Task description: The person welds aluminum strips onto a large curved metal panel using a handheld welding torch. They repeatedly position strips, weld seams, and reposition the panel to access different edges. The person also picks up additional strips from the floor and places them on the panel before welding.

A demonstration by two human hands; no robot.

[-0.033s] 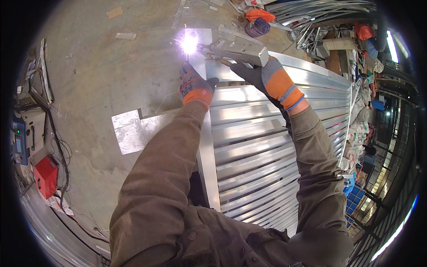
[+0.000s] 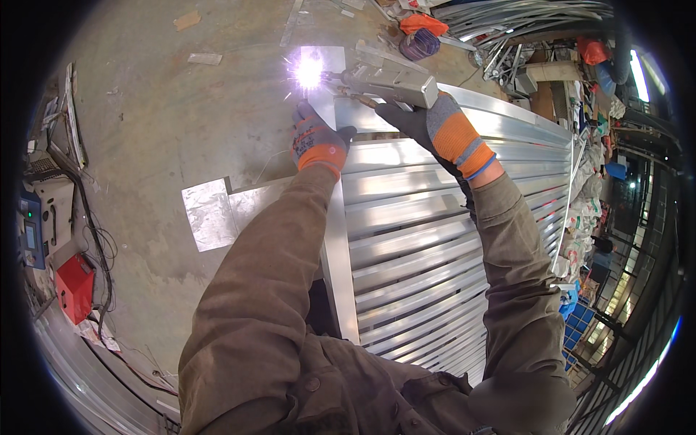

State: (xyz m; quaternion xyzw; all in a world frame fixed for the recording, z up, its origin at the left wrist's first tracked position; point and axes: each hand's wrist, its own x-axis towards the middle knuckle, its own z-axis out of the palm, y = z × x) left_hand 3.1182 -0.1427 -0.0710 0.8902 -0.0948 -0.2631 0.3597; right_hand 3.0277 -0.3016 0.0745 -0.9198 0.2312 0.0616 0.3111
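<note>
My right hand, in a dark glove with an orange and grey cuff, is closed around the underside of a boxy metallic welding gun. Its tip points left into a glaring white-violet arc that throws small sparks. Around the arc shows a flat metal plate, its middle lost in the glare. Just below, my left hand, in a grey and orange glove, rests by the plate's near part. Its fingers stretch toward the arc and its thumb stands apart; the fingertips are partly lost.
Under my arms lies a slatted aluminium frame, with another plate projecting at its left. Machines, including a blue-fronted unit and a red box, stand left with cables. Metal strips and an orange-and-dark bundle lie at the far right.
Only the sparks around the arc differ slightly in pattern. Both hands and the welding gun stay in place.
</note>
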